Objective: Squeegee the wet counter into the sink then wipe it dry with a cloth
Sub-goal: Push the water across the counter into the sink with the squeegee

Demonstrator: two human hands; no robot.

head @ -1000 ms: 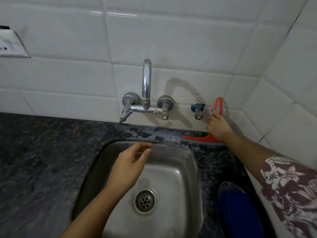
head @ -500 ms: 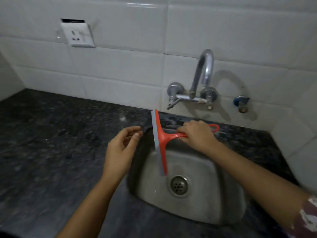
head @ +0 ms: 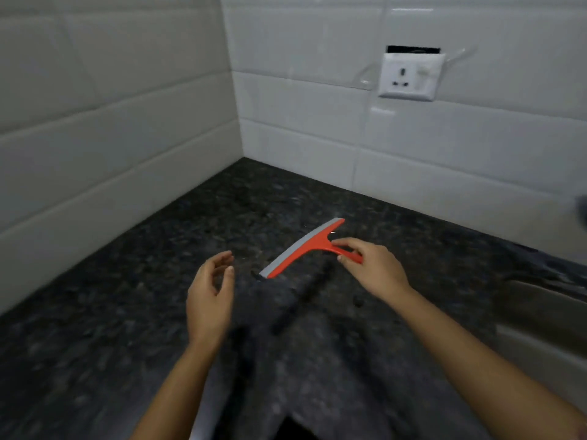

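Step 1, squeegee pass: right hand [head: 378, 268] pinches squeegee [head: 305, 247] handle, blade near counter [head: 127, 312] back-left corner; left hand [head: 209, 296] half-open, empty. Next: pull blade twd sink [head: 546, 319].

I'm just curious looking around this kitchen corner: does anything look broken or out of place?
Yes, the wall socket. A dark gap shows along its top edge, as if the plate sits lower than the hole cut in the tile. Otherwise nothing stands out: the right hand holds the red squeegee over the dark counter.

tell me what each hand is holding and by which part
The right hand holds the squeegee by its handle loop. The left hand is open, holding nothing.
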